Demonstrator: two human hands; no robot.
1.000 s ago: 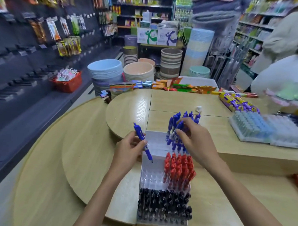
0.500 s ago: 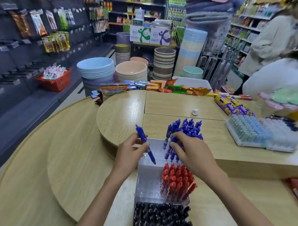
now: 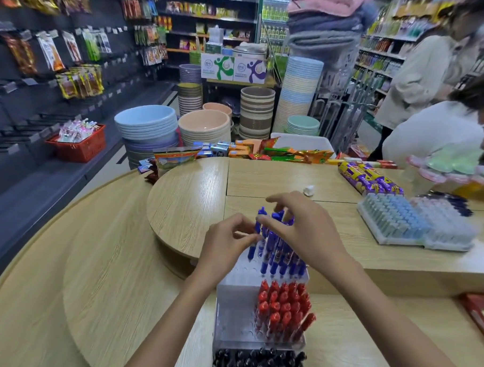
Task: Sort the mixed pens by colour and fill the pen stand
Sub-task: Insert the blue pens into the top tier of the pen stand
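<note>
Wooden tabletop [image 3: 114, 272]: a white pen stand [image 3: 234, 294] sits on it, directly in front of the person. In the stand, blue pens [image 3: 282, 253] fill the far rows, red pens [image 3: 282, 306] stand in the middle rows on the right, and black pens [image 3: 257, 363] fill the nearest rows at the frame's lower edge.

Right hand [image 3: 301, 230]: over the tops of the blue pens, fingers spread and loosely bent. Whether it grips anything cannot be told.

Left hand [image 3: 227, 245]: thumb and forefinger pinch a single blue pen [image 3: 251, 251], tilted, at the left edge of the blue group, tip down at the stand.
</note>
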